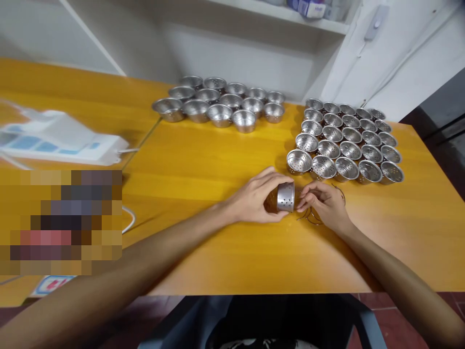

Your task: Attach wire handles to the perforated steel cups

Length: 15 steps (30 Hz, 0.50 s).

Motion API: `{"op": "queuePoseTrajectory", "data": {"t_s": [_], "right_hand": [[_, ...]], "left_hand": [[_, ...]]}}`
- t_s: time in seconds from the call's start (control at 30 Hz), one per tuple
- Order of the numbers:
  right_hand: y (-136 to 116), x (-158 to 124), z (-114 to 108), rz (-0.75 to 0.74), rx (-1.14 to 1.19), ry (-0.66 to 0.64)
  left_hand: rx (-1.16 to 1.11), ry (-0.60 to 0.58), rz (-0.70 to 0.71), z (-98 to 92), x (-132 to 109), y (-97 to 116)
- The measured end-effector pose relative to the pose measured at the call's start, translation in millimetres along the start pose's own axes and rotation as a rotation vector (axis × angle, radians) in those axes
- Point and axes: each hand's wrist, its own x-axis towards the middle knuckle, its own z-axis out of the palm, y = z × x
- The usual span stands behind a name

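Note:
My left hand (256, 196) grips a small metal strainer cup (286, 197) between thumb and fingers. The cup is tipped on its side just above the table, its holed end facing right. Close to that end, my right hand (324, 203) has its thumb and fingertips pinched together. Whatever is in the pinch is too thin to make out. Thin wire rings (311, 216) show under and behind the right hand, partly hidden by it.
Several rows of holed metal cups (351, 150) stand at the back right. Another group of metal cups (220, 115) stands at the back middle. A white power strip (65, 140) with cables lies on the left. A shelf (283, 12) overhangs the back.

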Motion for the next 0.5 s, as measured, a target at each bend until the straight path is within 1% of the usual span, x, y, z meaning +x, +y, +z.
{"op": "queuePoseTrajectory", "data": {"t_s": [0.1, 0.17, 0.27, 0.33, 0.4, 0.5], "right_hand": [[-2, 3, -1, -0.078, -0.074, -0.043], [-4, 6, -5, -0.115, -0.096, -0.107], [-6, 11, -11, -0.111, -0.054, -0.231], [-6, 13, -14, -0.085, -0.045, -0.285], [-5, 15, -15, -0.074, -0.074, -0.304], [-7, 16, -16, -0.087, -0.122, -0.296]], "left_hand": [[-0.014, -0.016, -0.038, -1.1, 0, 0], [-0.014, -0.039, -0.072, -1.9, 0, 1], [-0.012, -0.065, -0.101, -2.7, -1, 1], [-0.020, -0.077, -0.129, -3.1, -1, 1], [-0.038, -0.090, -0.163, -3.3, -2, 0], [-0.075, -0.096, -0.198, -4.0, -2, -2]]}}
